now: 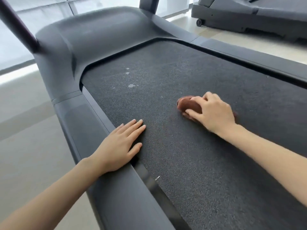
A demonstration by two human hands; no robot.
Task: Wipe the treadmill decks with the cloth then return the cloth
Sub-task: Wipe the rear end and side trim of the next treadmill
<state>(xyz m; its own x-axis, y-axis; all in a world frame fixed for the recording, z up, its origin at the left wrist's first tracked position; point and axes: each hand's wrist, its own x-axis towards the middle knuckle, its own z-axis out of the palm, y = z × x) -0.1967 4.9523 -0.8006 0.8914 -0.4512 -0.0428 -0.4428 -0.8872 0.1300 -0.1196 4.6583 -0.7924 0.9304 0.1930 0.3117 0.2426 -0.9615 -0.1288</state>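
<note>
The right hand (pixel 214 112) is gripping the brown cloth (pixel 189 105) at centre right on the treadmill deck (pixel 174 77) — the left hand (pixel 118 146) is lying flat, fingers straight, at lower left.

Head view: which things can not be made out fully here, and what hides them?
Brown bunched cloth: head view, mostly covered by the right hand gripping it, and blurred.
Dark textured treadmill belt: head view, near end cut by the bottom edge.
Second grey treadmill: head view, cut by top and right edges.
</note>
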